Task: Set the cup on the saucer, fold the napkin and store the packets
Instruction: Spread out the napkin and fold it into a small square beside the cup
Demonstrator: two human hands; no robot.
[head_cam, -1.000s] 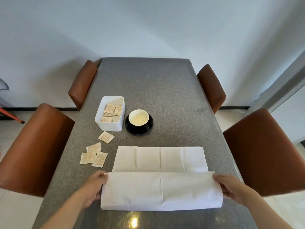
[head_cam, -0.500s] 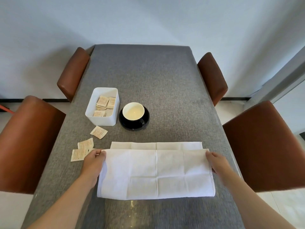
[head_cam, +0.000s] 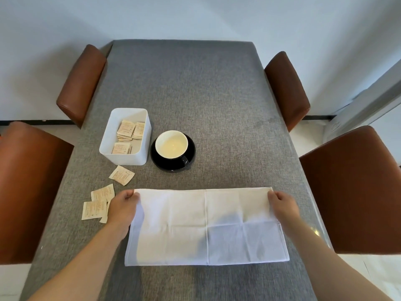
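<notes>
A white napkin (head_cam: 206,227) lies folded in half on the grey table, its far edges lined up. My left hand (head_cam: 123,205) pinches its far left corner and my right hand (head_cam: 283,206) pinches its far right corner. Beyond it a black cup with a cream inside (head_cam: 171,144) stands on a black saucer (head_cam: 191,146). A white box (head_cam: 127,157) left of the saucer holds several beige packets (head_cam: 129,132). Loose packets lie on the table: one (head_cam: 121,175) in front of the box, others (head_cam: 97,203) beside my left hand.
The grey cloth-covered table (head_cam: 195,94) runs away from me. Brown leather chairs stand at its sides: two on the left (head_cam: 28,187) (head_cam: 81,81), two on the right (head_cam: 351,187) (head_cam: 286,88). A white wall is behind.
Both hands carried the napkin's near edge forward over the far half, until the edges met. The fold now lies flat.
</notes>
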